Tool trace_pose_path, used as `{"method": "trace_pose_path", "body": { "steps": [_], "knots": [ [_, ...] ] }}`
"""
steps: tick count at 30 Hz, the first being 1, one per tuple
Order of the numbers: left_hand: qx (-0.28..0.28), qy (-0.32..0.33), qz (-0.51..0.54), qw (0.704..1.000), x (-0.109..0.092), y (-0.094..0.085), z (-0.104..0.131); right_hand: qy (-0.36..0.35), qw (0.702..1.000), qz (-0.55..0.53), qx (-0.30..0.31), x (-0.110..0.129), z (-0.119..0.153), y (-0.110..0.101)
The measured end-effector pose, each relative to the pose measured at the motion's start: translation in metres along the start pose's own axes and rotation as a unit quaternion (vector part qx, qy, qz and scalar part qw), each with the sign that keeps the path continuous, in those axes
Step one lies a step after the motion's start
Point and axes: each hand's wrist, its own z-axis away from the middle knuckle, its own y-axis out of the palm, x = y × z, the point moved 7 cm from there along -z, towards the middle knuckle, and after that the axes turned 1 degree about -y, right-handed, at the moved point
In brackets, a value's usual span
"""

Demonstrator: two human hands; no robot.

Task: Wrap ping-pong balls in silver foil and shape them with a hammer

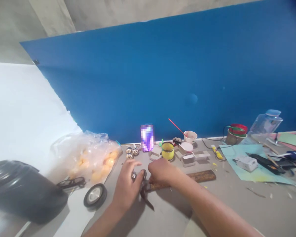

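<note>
A claw hammer (145, 194) lies across the table in front of me. Its wooden handle (204, 176) sticks out to the right beyond my forearm, and its curved claw points toward me. My right hand (161, 171) is closed in a fist at the handle, close to the hammer head. On the other side of the head, my left hand (128, 182) curls its thumb and fingers around a small shiny silver ball (134, 175). Its thumb reaches the hammer head. Several similar silver balls (130, 152) sit just behind my left hand.
Behind are a phone (147, 138), a yellow tape roll (167, 151), small boxes (188, 160) and a paper cup (190, 136). Left lie a plastic bag (88, 154), glasses (71, 182), a wheel (95, 196) and a black bin (22, 191). Right, a white box (246, 163) rests on blue paper (233, 153).
</note>
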Motion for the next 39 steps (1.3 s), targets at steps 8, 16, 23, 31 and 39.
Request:
{"method": "trace_pose_path", "body": {
  "steps": [8,16,23,31,39],
  "knots": [
    [-0.035,0.012,-0.067,0.997,0.034,-0.009,0.038,-0.007,0.999,0.002,-0.033,0.002,-0.004,0.005],
    [-0.022,-0.038,-0.064,0.997,0.057,0.004,0.036,0.133,0.968,-0.061,-0.203,-0.076,0.003,-0.079],
    [-0.016,-0.073,-0.026,0.997,0.064,0.009,0.037,0.207,0.938,-0.056,-0.272,-0.119,-0.019,-0.109],
    [-0.026,-0.092,-0.019,0.995,0.071,0.012,0.036,0.188,0.951,0.061,-0.237,-0.096,-0.058,-0.082],
    [-0.021,-0.104,-0.013,0.994,0.070,0.014,0.035,0.170,0.961,0.109,-0.187,-0.076,-0.082,-0.068]
  ]
}}
